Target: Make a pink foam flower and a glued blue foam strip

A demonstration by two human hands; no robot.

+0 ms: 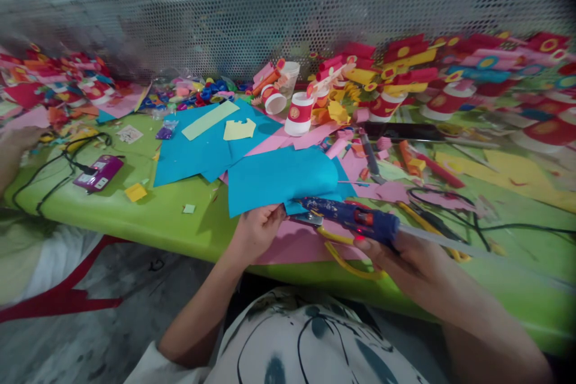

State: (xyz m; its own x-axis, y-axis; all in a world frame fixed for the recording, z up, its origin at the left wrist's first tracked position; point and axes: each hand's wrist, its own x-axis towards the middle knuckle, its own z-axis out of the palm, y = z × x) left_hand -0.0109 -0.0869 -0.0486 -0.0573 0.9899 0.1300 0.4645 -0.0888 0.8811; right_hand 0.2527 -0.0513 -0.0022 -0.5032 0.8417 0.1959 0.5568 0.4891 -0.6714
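My left hand (258, 229) pinches the near edge of a blue paper sheet (279, 174), whose right side curls over. In my right hand (407, 258) is a dark blue glue gun (348, 215) with a small red light lit. Its nozzle points left and lies close to the sheet's near edge, by my left fingers; whether it touches the paper I cannot tell. A long clear glue stick (450, 244) sticks out of its back. Beneath the gun lie yellow-handled scissors (339, 252) on pink paper (292, 246).
More blue sheets (193, 147) with pale yellow paper pieces lie behind my left hand. Red-and-white paper cups (299, 114) stand along the mesh wall (252, 18), several bearing paper rolls. A purple power block (99, 173) with black cables sits left, near another person's arm (18, 150).
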